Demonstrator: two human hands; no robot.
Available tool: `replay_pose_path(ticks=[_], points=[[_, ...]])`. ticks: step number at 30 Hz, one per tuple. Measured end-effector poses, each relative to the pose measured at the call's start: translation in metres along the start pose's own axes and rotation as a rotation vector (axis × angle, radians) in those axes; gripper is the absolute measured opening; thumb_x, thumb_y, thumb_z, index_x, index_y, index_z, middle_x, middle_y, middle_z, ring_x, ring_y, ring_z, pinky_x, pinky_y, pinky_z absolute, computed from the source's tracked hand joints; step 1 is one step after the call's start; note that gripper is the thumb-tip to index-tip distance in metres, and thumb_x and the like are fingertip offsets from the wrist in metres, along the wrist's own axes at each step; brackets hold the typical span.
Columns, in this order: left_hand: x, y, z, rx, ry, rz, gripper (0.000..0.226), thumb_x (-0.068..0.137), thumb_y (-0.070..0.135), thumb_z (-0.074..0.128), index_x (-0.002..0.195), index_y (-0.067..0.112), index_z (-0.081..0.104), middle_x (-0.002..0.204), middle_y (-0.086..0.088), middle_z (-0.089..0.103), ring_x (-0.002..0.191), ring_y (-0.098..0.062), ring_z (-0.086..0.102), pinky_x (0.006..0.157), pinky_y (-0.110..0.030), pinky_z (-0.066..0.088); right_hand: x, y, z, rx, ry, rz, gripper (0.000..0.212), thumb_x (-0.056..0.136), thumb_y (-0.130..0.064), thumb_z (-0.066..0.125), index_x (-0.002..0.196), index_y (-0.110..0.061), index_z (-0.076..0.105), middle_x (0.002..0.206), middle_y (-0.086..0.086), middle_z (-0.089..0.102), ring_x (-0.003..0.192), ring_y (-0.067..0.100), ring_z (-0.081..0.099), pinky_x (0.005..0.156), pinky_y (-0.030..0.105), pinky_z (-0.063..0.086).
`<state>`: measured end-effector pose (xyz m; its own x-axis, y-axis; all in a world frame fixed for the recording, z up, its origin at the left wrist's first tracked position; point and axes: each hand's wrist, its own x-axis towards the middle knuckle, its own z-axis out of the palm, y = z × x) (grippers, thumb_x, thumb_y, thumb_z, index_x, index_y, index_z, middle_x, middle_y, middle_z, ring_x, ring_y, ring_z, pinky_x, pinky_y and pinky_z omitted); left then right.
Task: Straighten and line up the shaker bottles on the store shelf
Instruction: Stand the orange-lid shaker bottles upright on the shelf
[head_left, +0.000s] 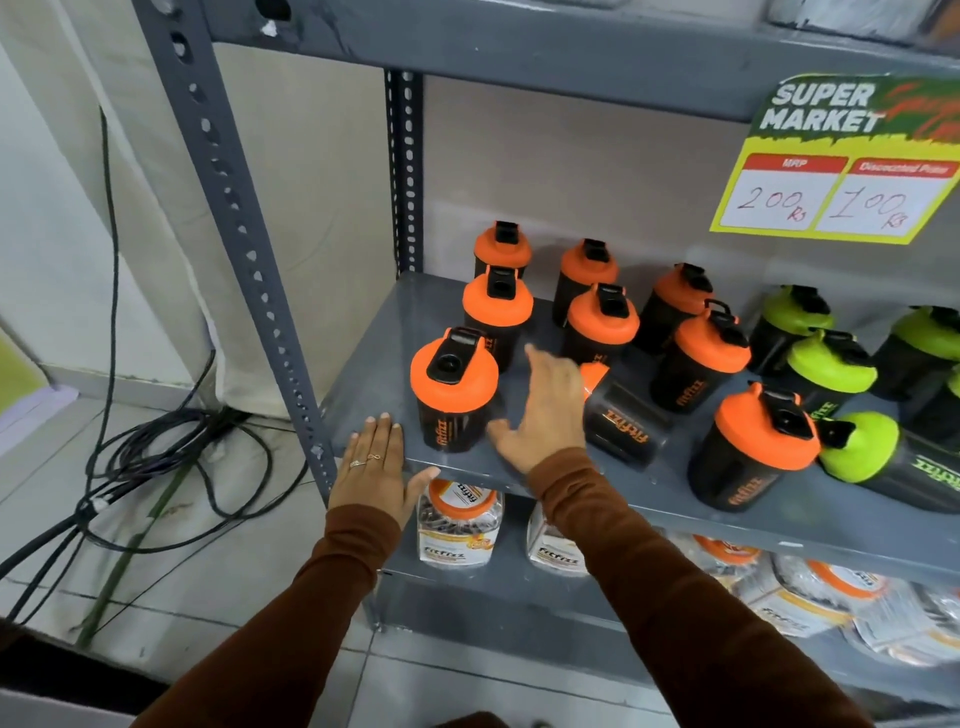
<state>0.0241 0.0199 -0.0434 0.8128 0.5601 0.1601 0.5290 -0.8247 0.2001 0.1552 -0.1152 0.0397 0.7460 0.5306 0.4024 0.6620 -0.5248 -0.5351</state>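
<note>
— Bottles (571, 338) with orange lids stand all over the grey shelf (363, 364). Do we have them in neat rows yet?

— Not yet. On the left they make a line going from near to far, and that line looks fine. But one fallen bottle (626, 426) lies on its side in the middle, with its orange lid pointing far and left. We think that is the one to fix.

— Where are the green ones?

— The green-lid bottles (831, 364) are on the right side. One green bottle (878, 460) near the front edge has tipped over too.

— What is our left hand (375, 475) doing?

— It lies flat on the near edge of the shelf, by the grey post (249, 249). The fingers are straight and close together, and the thumb hangs under the edge. It holds nothing. We think it is there to keep us steady while we reach in.

— And our right hand (545, 410)?

— It reaches over the shelf, between the near left bottle (454, 389) and the fallen one. The fingers are spread wide and the thumb sticks out to the left. It grips nothing. The hand is blurry, so we cannot tell if it touches the fallen bottle or is just beside it.

— Why is it so open?

— We guess it is ready to wrap around the fallen bottle and stand it up.

— What is below?

— Clear jars (457, 525) with orange tops sit on the lower shelf. A price sign (831, 171) hangs up on the right.
</note>
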Motion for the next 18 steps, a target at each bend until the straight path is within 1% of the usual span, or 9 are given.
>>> replay_pose_path(ticks=[2,4,5,7,9,11,14,16,18], points=[[0.000,0.001,-0.001,-0.024,-0.010,-0.009,0.120,0.060,0.078,-0.025,0.137,0.001,0.027,0.147,-0.019,0.028,0.137,-0.031,0.021,0.108,-0.035,0.003,0.003,0.005,-0.011,-0.179,0.171,0.010,0.086,0.055,-0.017,0.074,0.130,0.003,0.038,0.130,0.026,0.046,0.123,0.045,0.034,0.110,0.049,0.020],[0.000,0.002,-0.003,-0.037,-0.017,-0.010,0.120,0.061,0.079,-0.022,0.135,0.000,0.029,0.145,-0.020,0.030,0.136,-0.033,0.023,0.109,-0.037,0.006,0.009,0.010,-0.018,-0.277,0.202,0.053,0.089,0.053,-0.020,0.075,0.130,0.003,0.038,0.130,0.028,0.044,0.123,0.047,0.034,0.111,0.055,0.021],[-0.001,0.002,-0.003,-0.042,-0.018,-0.011,0.120,0.062,0.079,-0.020,0.135,-0.001,0.031,0.144,-0.021,0.032,0.135,-0.034,0.024,0.109,-0.038,0.008,0.011,0.013,-0.021,-0.343,0.182,0.088,0.094,0.052,-0.023,0.077,0.132,0.002,0.035,0.133,0.028,0.042,0.124,0.048,0.033,0.111,0.057,0.019],[-0.001,0.003,-0.005,-0.046,-0.014,-0.011,0.119,0.063,0.079,-0.019,0.133,-0.002,0.033,0.143,-0.023,0.034,0.134,-0.036,0.026,0.110,-0.040,0.011,0.014,0.020,-0.026,-0.502,0.079,0.213,0.106,0.052,-0.030,0.081,0.137,-0.002,0.024,0.140,0.027,0.035,0.131,0.046,0.027,0.111,0.060,0.009],[-0.001,0.003,-0.006,-0.043,-0.019,-0.011,0.119,0.064,0.078,-0.019,0.133,-0.003,0.033,0.142,-0.023,0.034,0.134,-0.036,0.026,0.110,-0.040,0.012,0.016,0.027,-0.027,-0.592,-0.042,0.354,0.105,0.062,-0.031,0.077,0.141,-0.006,0.013,0.143,0.025,0.032,0.136,0.045,0.021,0.110,0.065,0.003],[-0.001,0.003,-0.006,-0.042,-0.015,-0.009,0.119,0.063,0.079,-0.020,0.134,-0.002,0.032,0.143,-0.022,0.034,0.135,-0.035,0.025,0.110,-0.040,0.011,0.016,0.033,-0.028,-0.599,-0.113,0.442,0.091,0.073,-0.024,0.068,0.142,-0.007,0.012,0.140,0.023,0.038,0.134,0.044,0.025,0.107,0.069,0.005],[-0.002,0.003,-0.006,-0.041,-0.019,-0.015,0.119,0.062,0.078,-0.020,0.134,-0.002,0.031,0.144,-0.022,0.033,0.135,-0.035,0.025,0.111,-0.041,0.011,0.010,0.035,-0.030,-0.590,-0.111,0.409,0.074,0.075,-0.019,0.066,0.135,-0.003,0.026,0.133,0.021,0.043,0.126,0.041,0.036,0.105,0.071,0.018],[-0.002,0.004,-0.007,-0.040,-0.015,-0.015,0.119,0.063,0.078,-0.020,0.134,-0.002,0.032,0.143,-0.023,0.034,0.134,-0.036,0.026,0.110,-0.042,0.012,0.004,0.035,-0.032,-0.557,-0.109,0.352,0.079,0.070,-0.024,0.073,0.132,-0.002,0.030,0.134,0.019,0.042,0.126,0.039,0.035,0.106,0.068,0.020],[-0.002,0.003,-0.006,-0.033,0.000,-0.005,0.119,0.062,0.078,-0.021,0.134,-0.002,0.031,0.143,-0.022,0.033,0.134,-0.036,0.026,0.111,-0.042,0.011,0.000,0.034,-0.034,-0.461,-0.073,0.285,0.084,0.065,-0.030,0.076,0.132,-0.004,0.031,0.137,0.016,0.040,0.127,0.037,0.035,0.107,0.064,0.023]])
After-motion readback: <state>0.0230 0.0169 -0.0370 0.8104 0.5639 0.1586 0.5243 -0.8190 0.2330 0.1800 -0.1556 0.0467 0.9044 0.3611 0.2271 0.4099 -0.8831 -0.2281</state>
